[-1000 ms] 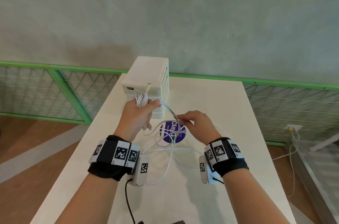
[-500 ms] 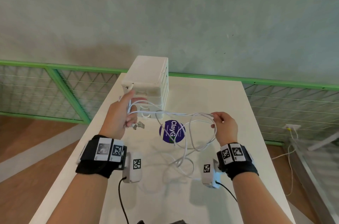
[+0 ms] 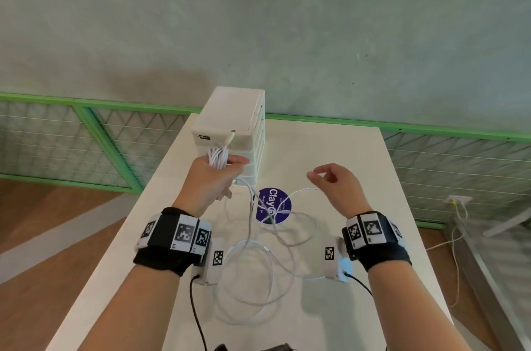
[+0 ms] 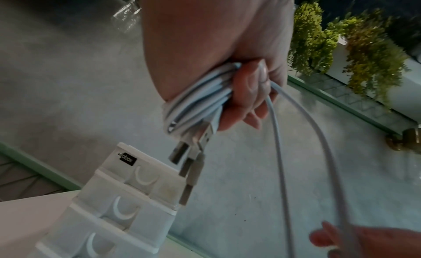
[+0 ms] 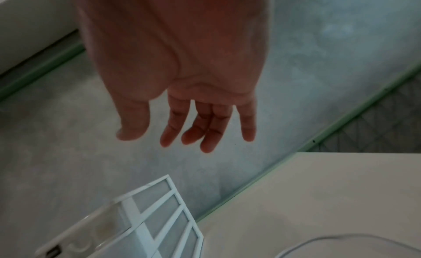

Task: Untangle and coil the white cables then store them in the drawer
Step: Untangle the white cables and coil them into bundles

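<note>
Left hand has its fingers curled tight round a bundle of coiled white cable, thumb clamped over the top, and a few metal plugs poke out of the bundle toward the drawer box. The hand sits right in front of the drawer box, about level with its upper drawers. Two loose strands run from that grip away from the drawer box, down to the table. Right hand is off to the right of the drawer box, up in the air, fingers relaxed and slightly spread. From the head view one strand passes just under them, but the wrist view shows them holding nothing. The rest of the cable lies in messy loops on the table on the near side of the drawer box, some of it crossing a round purple sticker. All the drawers look shut from here.
</note>
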Demonstrator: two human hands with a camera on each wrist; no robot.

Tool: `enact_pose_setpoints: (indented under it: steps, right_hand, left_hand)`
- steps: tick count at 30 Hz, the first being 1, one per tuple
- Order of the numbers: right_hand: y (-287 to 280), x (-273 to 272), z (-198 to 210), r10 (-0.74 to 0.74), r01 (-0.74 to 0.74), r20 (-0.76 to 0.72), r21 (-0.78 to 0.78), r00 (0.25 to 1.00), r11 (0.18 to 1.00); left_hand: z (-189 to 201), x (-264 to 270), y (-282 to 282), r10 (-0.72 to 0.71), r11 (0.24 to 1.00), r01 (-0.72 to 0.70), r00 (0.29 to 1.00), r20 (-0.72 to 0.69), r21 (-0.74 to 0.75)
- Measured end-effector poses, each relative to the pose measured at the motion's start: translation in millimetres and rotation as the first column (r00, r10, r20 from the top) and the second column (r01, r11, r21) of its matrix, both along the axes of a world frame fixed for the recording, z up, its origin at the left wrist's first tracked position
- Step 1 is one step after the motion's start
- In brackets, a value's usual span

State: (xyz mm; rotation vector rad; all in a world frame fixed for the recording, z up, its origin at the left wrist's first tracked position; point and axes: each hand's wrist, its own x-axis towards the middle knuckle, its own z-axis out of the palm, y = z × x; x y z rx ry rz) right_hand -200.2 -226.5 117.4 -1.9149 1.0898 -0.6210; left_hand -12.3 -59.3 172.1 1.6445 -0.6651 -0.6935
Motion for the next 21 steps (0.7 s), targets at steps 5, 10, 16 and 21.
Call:
enact_pose_setpoints:
  steps: [5, 10, 16, 21]
  right_hand:
    - [28, 12, -1, 0.187, -0.18, 0.099, -0.081, 0.977, 0.98]
    - [53, 25, -25, 0.431, -0.443, -0.146, -0.056, 0.89, 0.895]
    - [36, 14, -44, 0.291, -0.297, -0.065, -0.129, 0.954, 0.946]
    - [18, -4, -27, 0.115, -0.116, 0.27, -0.011, 0.956, 0.993]
  left_hand:
    - [8, -7, -15, -0.064, 0.998, 0.063, 0.996, 0.067, 0.022]
    - [21, -8, -24, -0.156, 0.984, 0.158, 0.987, 0.031, -0.082]
    - [28, 15, -19, -0.09, 0.99, 0.095, 0.994, 0.058, -0.104]
    - [12, 34, -5, -0.174, 0.981, 0.144, 0.953, 0.25, 0.134]
